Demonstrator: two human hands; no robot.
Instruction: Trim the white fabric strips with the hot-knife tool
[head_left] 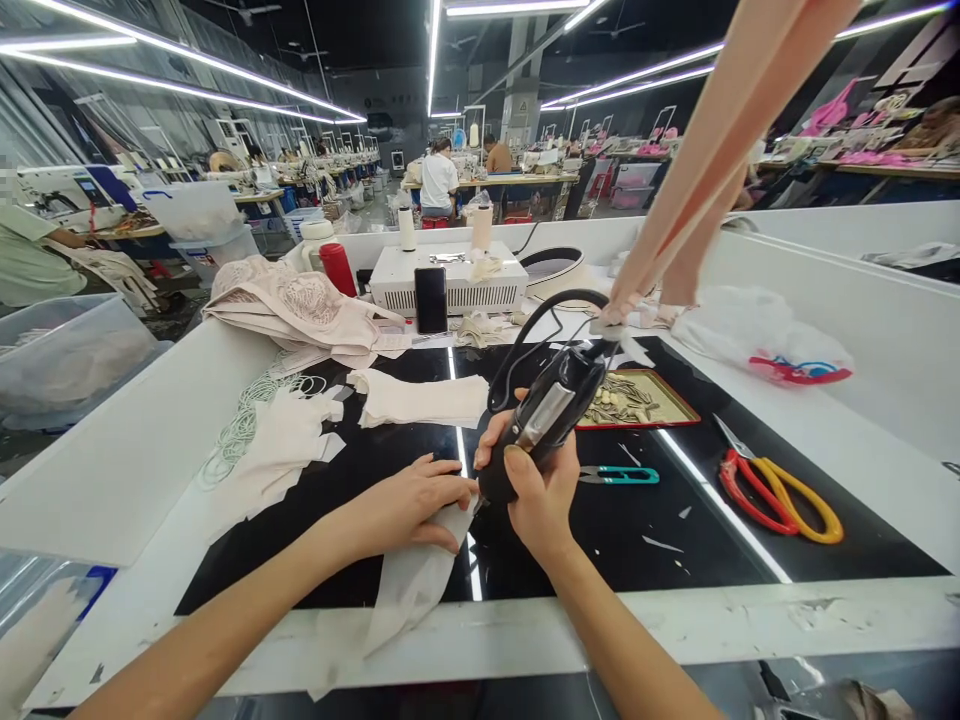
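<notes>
My right hand (544,490) is wrapped round a black corded handheld power tool (556,395), its lower end tilted down to the left. The tool's tip is close to the edge of a thin, pale fabric piece (412,585); its exact contact is hard to make out. Stretched fingers of my left hand (420,500) lie on this piece, pressing it against the black board (600,550). The fabric's lower end hangs toward the table's front edge. Beyond my left hand lies a stack of cream fabric pieces (424,400). Teal thread snips (621,476) rest right of the tool.
Red-and-yellow-handled scissors (776,495) and a small tray of sunflower seeds (675,400) lie on the right. Peach fabric strips (705,160) hang down to the tool's cord. Lace bra pieces (292,300), a phone (430,300) and a white machine box (450,275) stand behind.
</notes>
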